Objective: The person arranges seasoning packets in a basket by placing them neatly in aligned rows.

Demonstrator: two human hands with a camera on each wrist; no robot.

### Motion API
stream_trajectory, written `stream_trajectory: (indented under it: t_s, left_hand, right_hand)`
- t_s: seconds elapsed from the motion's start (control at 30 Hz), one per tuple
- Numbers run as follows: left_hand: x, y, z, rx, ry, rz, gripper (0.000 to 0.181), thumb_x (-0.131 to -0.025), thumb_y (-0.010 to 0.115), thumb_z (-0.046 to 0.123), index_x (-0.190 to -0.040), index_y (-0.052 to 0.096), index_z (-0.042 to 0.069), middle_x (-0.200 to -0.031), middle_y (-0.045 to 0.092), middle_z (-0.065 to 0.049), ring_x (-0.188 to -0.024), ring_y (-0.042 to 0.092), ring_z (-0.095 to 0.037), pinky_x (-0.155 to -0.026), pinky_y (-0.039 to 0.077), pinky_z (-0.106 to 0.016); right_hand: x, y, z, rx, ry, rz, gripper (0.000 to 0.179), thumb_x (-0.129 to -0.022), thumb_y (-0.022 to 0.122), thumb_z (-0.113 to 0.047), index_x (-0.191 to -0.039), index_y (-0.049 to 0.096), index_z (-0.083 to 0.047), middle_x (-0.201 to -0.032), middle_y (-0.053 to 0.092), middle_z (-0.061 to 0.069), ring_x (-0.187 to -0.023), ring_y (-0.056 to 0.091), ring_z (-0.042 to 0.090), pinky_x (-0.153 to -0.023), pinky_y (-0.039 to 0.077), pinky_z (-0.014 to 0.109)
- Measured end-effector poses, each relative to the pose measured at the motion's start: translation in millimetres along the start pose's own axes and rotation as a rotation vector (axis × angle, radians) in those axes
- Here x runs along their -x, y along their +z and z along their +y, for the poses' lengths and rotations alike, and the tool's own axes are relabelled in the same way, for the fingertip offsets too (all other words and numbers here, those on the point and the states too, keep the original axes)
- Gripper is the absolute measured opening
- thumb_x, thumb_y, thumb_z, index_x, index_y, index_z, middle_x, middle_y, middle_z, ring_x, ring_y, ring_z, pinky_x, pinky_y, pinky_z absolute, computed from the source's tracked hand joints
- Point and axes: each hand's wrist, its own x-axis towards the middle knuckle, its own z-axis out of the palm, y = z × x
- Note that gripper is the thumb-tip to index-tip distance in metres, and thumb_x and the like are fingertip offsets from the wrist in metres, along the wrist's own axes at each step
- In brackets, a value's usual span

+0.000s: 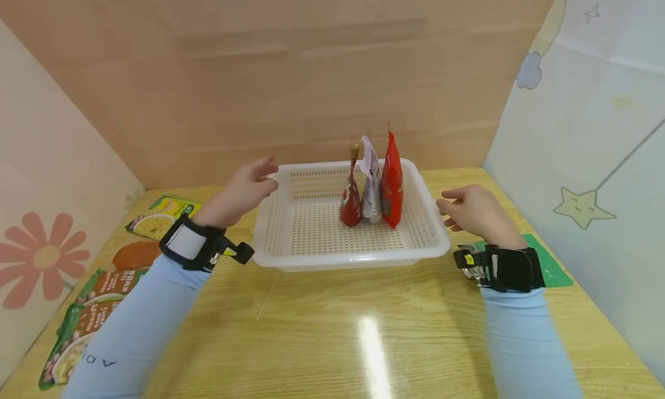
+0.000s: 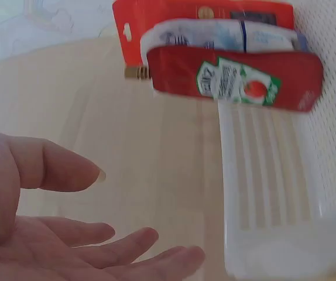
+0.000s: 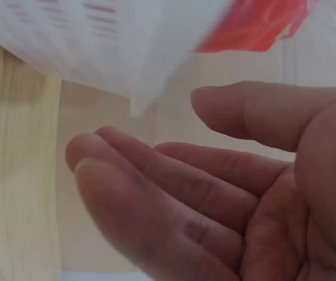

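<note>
A white plastic basket [image 1: 332,260] with slotted walls stands toward the back of the table. Upright in its right half are a red ketchup pouch [image 2: 180,73] with a gold cap, a white-and-silver pouch [image 1: 371,197] and a flat red packet [image 1: 392,185]. My left hand [image 1: 241,188] hovers by the basket's left rim, thumb and fingers spread apart with nothing between them. Off the right rim is my right hand [image 1: 475,211], its fingers loosely bent and the palm bare in the right wrist view.
Along the table's left side lie a yellow packet [image 1: 161,217], an orange-brown item [image 1: 135,254] and brown-and-green packets [image 1: 78,341], partly hidden by the left sleeve. A green sheet [image 1: 550,266] lies beyond the right wrist. Cardboard [image 1: 322,87] rises behind the basket.
</note>
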Motion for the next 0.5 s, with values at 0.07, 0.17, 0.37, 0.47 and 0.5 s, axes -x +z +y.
stream_trajectory:
  t_s: [0.07, 0.17, 0.37, 0.47, 0.5]
  left_hand:
    - [13.0, -6.1, -11.8, -0.003, 0.006, 0.043, 0.069, -0.100, 0.045, 0.008, -0.159, 0.010, 0.009, -0.159, 0.024, -0.020, -0.142, 0.031, -0.038, -0.111, 0.033, -0.052]
    - [28.6, -11.3, -31.1, 0.029, -0.002, 0.094, 0.069, -0.101, 0.045, 0.009, -0.159, 0.009, 0.010, -0.159, 0.023, -0.020, -0.142, 0.030, -0.038, -0.110, 0.034, -0.053]
    - [38.4, -7.6, -68.1, 0.206, -0.065, 0.108, 0.071, -0.102, 0.045, 0.010, -0.158, 0.002, 0.005, -0.161, 0.015, -0.022, -0.146, 0.022, -0.035, -0.109, 0.034, -0.055]
    - [36.5, -0.4, -76.6, 0.239, -0.105, 0.077, 0.074, -0.104, 0.047, 0.016, -0.158, -0.002, 0.003, -0.161, 0.016, -0.023, -0.146, 0.023, -0.036, -0.108, 0.035, -0.057]
    - [35.3, 2.3, -77.8, 0.237, -0.112, 0.067, 0.075, -0.104, 0.047, 0.018, -0.157, -0.003, 0.003, -0.160, 0.017, -0.023, -0.145, 0.024, -0.036, -0.107, 0.035, -0.057]
  right_hand:
    - [4.2, -4.8, 4.9, -0.009, 0.001, 0.016, 0.057, -0.103, 0.051, -0.026, -0.144, 0.040, 0.011, -0.122, 0.062, 0.029, -0.087, 0.071, 0.028, -0.073, 0.059, 0.037]
    - [11.2, -13.3, 12.6, 0.037, -0.007, 0.043, 0.056, -0.102, 0.051, -0.026, -0.144, 0.041, 0.010, -0.118, 0.065, 0.028, -0.086, 0.070, 0.027, -0.068, 0.058, 0.034]
    - [22.2, -22.5, 31.9, 0.188, -0.037, 0.050, 0.052, -0.101, 0.054, -0.021, -0.143, 0.044, 0.009, -0.114, 0.065, 0.029, -0.066, 0.059, 0.021, -0.052, 0.045, 0.030]
    - [27.5, -20.9, 49.0, 0.257, -0.085, -0.011, 0.052, -0.100, 0.055, -0.015, -0.143, 0.042, 0.009, -0.120, 0.060, 0.034, -0.074, 0.062, 0.030, -0.054, 0.045, 0.033]
    - [30.0, -20.2, 55.3, 0.286, -0.104, -0.034, 0.051, -0.099, 0.055, -0.012, -0.144, 0.042, 0.009, -0.122, 0.059, 0.034, -0.079, 0.064, 0.034, -0.055, 0.045, 0.033]
